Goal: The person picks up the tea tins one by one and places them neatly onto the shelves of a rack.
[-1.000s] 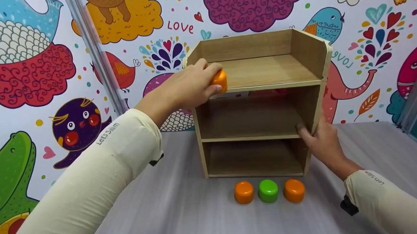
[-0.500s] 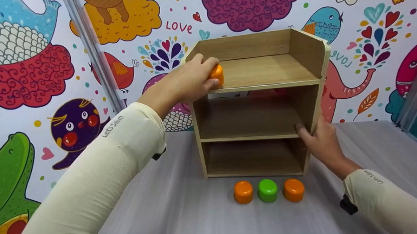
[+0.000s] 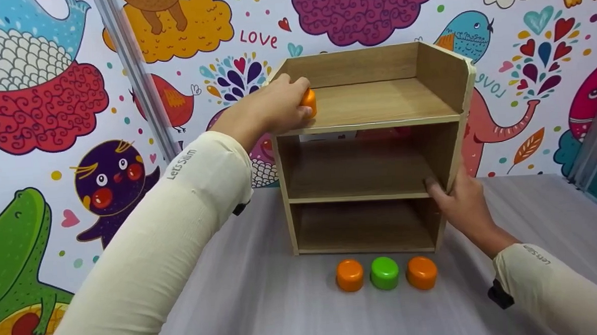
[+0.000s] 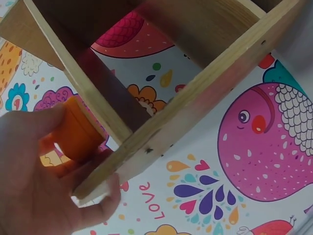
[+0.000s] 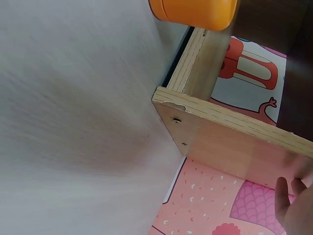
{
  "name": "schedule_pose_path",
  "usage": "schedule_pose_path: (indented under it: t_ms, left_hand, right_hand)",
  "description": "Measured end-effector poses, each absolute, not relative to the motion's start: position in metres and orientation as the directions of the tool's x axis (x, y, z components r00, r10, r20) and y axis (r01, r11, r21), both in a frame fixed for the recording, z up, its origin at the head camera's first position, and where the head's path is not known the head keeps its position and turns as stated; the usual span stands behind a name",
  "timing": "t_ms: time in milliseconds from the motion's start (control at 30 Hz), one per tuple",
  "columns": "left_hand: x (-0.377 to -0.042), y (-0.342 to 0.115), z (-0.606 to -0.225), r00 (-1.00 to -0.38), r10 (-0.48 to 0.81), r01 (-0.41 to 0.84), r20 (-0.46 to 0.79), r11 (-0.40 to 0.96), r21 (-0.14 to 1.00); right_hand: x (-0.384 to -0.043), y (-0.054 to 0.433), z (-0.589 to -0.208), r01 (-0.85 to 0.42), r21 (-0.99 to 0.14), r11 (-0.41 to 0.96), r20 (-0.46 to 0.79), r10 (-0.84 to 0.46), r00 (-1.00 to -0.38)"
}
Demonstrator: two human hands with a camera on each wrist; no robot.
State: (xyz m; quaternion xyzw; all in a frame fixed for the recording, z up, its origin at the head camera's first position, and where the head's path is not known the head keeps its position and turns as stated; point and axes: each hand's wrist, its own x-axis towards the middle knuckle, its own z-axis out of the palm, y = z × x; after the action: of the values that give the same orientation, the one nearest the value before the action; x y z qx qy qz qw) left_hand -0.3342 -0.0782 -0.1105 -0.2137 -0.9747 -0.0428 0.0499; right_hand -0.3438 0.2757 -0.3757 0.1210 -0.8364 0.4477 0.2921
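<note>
- From where I stand, the left hand (image 3: 281,104) grips a glossy orange rounded cylinder (image 3: 310,104), thumb against its near side and fingers around the far side.
- That piece is at the front left corner of the top board of a light-brown wooden shelf unit (image 3: 376,101). Whether its base touches the board I can't tell; the hand covers too much of it.
- The right hand (image 3: 461,200) holds the unit's right side panel, thumb over the front edge at the middle shelf, fingers along the outer face. I take that as steadying.
- On the grey tabletop (image 3: 244,301), just in front of the unit, three more stand upright in a row, apart from each other: a shiny orange squat cylinder (image 3: 349,275) at the left, a shiny green squat cylinder (image 3: 384,273) in the middle, and a second shiny orange squat cylinder (image 3: 422,273) at the right. Neither hand touches them.
- I'd call the work at an early stage: one piece is raised to the top board, but its placing isn't finished while the fingers are around it.
- What's left, as I judge it, is letting that piece go where it belongs. The row of three looks unhandled; if it's part of the same job, most of the work remains.
</note>
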Motion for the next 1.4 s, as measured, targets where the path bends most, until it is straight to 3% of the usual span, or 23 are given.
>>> schedule_pose_path:
  t_ms: [333,567,900,1400]
  left_hand:
    - [-0.343,-0.075,-0.116,-0.912,0.395,0.397,0.11,0.918,-0.006]
    - [-0.341,-0.071,-0.121,-0.922,0.369,0.366,0.12,0.929,-0.047]
    - [-0.342,-0.067,-0.122,-0.938,0.339,0.336,0.067,0.94,-0.054]
    - [-0.343,-0.069,-0.127,-0.931,0.346,0.34,0.119,0.938,-0.066]
  right_hand:
    - [-0.342,0.274,-0.376,-0.454,-0.671,0.586,0.598,0.067,-0.799]
    - [-0.344,0.274,-0.375,-0.473,-0.612,0.634,0.656,0.073,-0.751]
    - [-0.341,0.275,-0.375,-0.457,-0.662,0.594,0.604,0.062,-0.794]
    - [-0.342,0.275,-0.375,-0.44,-0.679,0.587,0.583,0.067,-0.81]
